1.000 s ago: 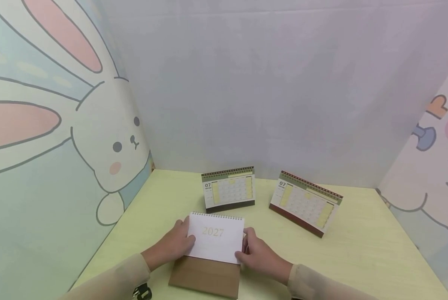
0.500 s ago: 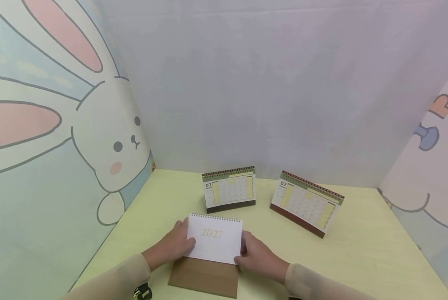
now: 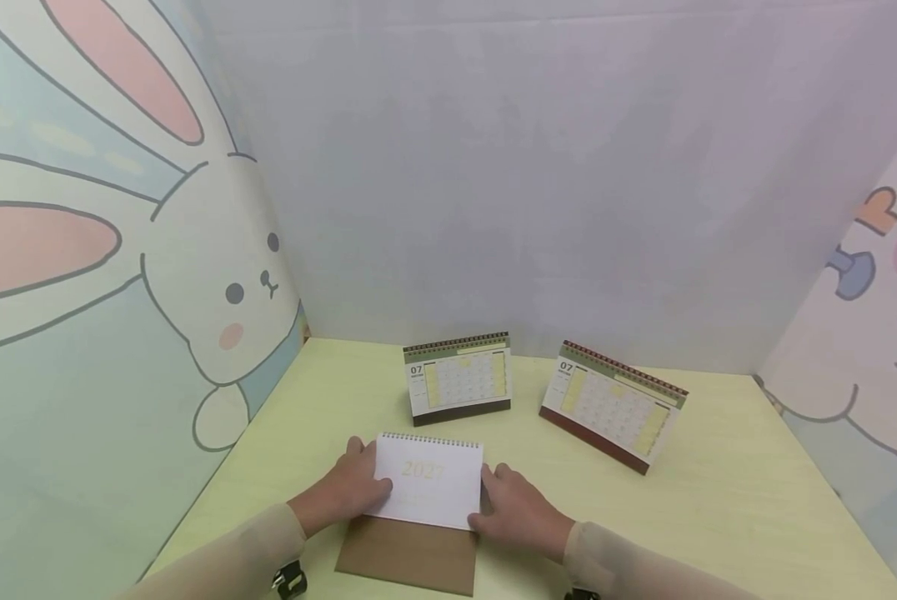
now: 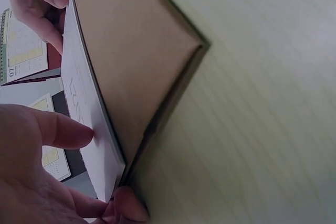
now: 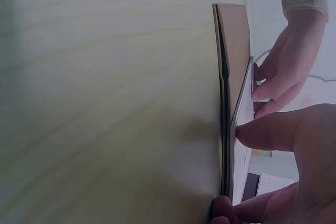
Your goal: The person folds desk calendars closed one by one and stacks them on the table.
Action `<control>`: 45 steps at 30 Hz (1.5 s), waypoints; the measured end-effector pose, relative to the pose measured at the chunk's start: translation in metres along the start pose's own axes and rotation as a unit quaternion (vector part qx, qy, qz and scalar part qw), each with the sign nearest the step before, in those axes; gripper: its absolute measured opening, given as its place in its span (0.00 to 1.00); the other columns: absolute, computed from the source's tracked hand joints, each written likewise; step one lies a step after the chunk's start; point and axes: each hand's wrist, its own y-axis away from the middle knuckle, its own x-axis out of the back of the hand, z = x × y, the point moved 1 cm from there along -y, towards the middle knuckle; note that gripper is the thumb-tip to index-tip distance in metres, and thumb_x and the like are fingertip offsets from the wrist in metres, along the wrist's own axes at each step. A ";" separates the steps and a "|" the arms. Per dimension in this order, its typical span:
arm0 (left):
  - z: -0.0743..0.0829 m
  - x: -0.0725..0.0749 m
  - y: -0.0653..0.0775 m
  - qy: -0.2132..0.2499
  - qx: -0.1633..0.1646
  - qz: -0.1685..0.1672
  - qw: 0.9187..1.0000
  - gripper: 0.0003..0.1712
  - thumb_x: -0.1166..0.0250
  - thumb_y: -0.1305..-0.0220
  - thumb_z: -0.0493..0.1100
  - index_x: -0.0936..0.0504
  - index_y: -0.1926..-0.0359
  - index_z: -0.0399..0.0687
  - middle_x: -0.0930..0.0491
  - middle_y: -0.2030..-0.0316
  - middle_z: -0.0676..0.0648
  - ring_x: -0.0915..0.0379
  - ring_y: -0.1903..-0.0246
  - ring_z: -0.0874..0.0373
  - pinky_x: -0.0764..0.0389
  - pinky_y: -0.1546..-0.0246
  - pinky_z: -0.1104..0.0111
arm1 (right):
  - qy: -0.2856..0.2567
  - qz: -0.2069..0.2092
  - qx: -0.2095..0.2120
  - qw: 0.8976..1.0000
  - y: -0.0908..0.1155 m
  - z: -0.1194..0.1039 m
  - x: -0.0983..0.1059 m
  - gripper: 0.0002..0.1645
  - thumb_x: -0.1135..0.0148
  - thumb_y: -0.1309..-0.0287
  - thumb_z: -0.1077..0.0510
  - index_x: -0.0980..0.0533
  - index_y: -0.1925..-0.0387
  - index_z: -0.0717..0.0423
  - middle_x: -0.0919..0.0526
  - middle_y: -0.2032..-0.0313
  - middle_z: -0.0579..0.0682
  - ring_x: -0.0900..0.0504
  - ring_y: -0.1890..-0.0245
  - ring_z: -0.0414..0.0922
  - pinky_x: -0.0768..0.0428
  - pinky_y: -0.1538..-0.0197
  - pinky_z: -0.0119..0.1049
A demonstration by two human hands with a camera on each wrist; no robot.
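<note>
Left hand (image 3: 347,486) hides part of the left edge of the white calendar (image 3: 428,492), right hand (image 3: 518,510) its near right corner; on the far right calendar (image 3: 591,437), dates (image 3: 612,408) blur, too tiny!

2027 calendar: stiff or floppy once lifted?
The 2027 calendar may gape when lifted: the right wrist view shows a gap between board layers. Its brown board looks fairly stiff, its face flat. The white pages may flop or fan, with the coil along their top edge.

Two standing calendars (image 3: 459,385) (image 3: 612,408), yellowish table (image 3: 734,492), rabbit-print wall (image 3: 208,250).
</note>
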 end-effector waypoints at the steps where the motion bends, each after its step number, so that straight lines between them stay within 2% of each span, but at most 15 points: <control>1: 0.000 0.000 0.000 -0.003 0.001 0.000 1.000 0.51 0.30 0.28 0.44 0.36 0.14 0.19 0.30 0.38 0.33 0.24 0.46 0.43 0.16 0.51 0.55 | 0.007 0.001 0.002 1.000 0.000 0.000 0.000 0.54 0.19 0.29 0.42 0.26 0.19 0.77 0.16 0.48 0.60 0.26 0.58 0.46 0.22 0.57 0.40; 7: -0.001 -0.002 -0.001 -0.014 0.002 0.004 1.000 0.52 0.29 0.27 0.45 0.38 0.14 0.16 0.29 0.34 0.29 0.23 0.44 0.41 0.14 0.45 0.52 | 0.021 0.005 0.013 1.000 0.002 -0.002 0.001 0.54 0.20 0.28 0.41 0.26 0.19 0.77 0.15 0.48 0.59 0.27 0.58 0.46 0.21 0.56 0.40; 22: 0.000 -0.002 -0.001 -0.016 0.004 0.006 1.000 0.52 0.29 0.26 0.45 0.38 0.14 0.16 0.29 0.38 0.31 0.24 0.46 0.43 0.15 0.49 0.54 | 0.021 0.005 0.008 1.000 0.002 -0.003 0.001 0.53 0.20 0.28 0.42 0.26 0.19 0.76 0.14 0.43 0.62 0.25 0.55 0.46 0.15 0.49 0.46; 36: 0.000 -0.002 0.001 -0.014 -0.002 0.009 1.000 0.53 0.30 0.28 0.44 0.38 0.15 0.15 0.30 0.39 0.32 0.24 0.47 0.43 0.16 0.51 0.55 | 0.015 0.004 0.010 1.000 0.004 -0.005 0.004 0.53 0.21 0.28 0.42 0.26 0.19 0.77 0.13 0.42 0.63 0.24 0.55 0.47 0.14 0.48 0.47; 45: 0.001 -0.003 0.001 -0.007 0.005 0.011 1.000 0.55 0.29 0.28 0.45 0.40 0.13 0.15 0.30 0.34 0.27 0.23 0.47 0.41 0.14 0.50 0.54 | -0.023 -0.003 -0.010 1.000 0.005 -0.004 0.005 0.56 0.19 0.30 0.44 0.29 0.17 0.76 0.14 0.37 0.66 0.21 0.50 0.50 0.11 0.38 0.57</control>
